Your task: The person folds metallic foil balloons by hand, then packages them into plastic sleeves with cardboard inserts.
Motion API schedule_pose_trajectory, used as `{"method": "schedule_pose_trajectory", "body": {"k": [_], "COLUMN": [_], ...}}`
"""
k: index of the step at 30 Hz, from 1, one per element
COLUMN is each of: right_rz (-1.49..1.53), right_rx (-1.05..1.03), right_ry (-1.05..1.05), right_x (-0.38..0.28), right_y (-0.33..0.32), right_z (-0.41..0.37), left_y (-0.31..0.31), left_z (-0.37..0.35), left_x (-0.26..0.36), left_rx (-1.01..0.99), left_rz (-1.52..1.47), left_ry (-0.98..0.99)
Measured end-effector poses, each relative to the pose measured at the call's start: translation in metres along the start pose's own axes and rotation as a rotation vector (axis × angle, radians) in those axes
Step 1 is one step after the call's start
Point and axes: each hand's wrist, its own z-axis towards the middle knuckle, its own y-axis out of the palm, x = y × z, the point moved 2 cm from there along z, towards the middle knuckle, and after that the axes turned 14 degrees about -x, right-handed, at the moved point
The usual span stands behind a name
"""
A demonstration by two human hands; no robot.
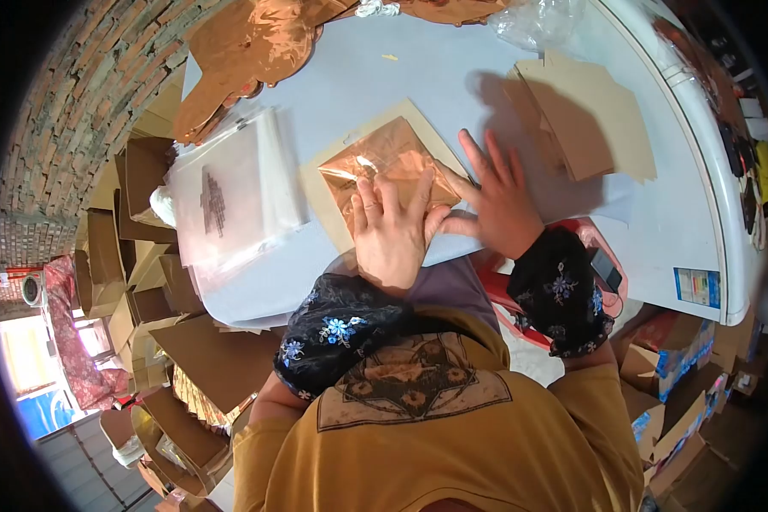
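Note:
A folded piece of shiny copper-coloured foil lies on a tan cardboard sheet in the middle of the table. My left hand rests on the foil's near part, palm down with the fingers stretched out. Beside it, my right hand is spread over the right edge of the foil and cardboard. Its forefinger reaches the foil's edge, and its thumb lies close to my left hand. Neither hand grips anything. To the left lies a stack of clear plastic bags with dark print.
Loose copper-coloured foil is heaped at the far left edge of the table. At right lies a stack of cardboard sheets. Crumpled clear plastic sits at the back. Open cardboard boxes crowd the floor at left.

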Motion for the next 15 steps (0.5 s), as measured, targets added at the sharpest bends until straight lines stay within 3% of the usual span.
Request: {"method": "schedule_pose_trajectory", "body": {"k": [4,10,15], "right_rz": [0.089,0.181,0.094], "right_rx": [-0.026,0.173,0.195], "right_ry": [-0.12,-0.222,-0.333], "right_x": [0.006,0.012,0.0], "right_y": [-0.015,-0.02,-0.012], "right_z": [-0.009,-0.027,-0.008], "left_y": [0.001,0.003,0.003], "left_z": [0.001,0.002,0.001], "left_x": [0.001,0.005,0.003], "left_rx": [-0.011,-0.036,-0.044], "left_rz": [0.024,0.061,0.076], "left_ry": [-0.01,-0.029,-0.025]}}
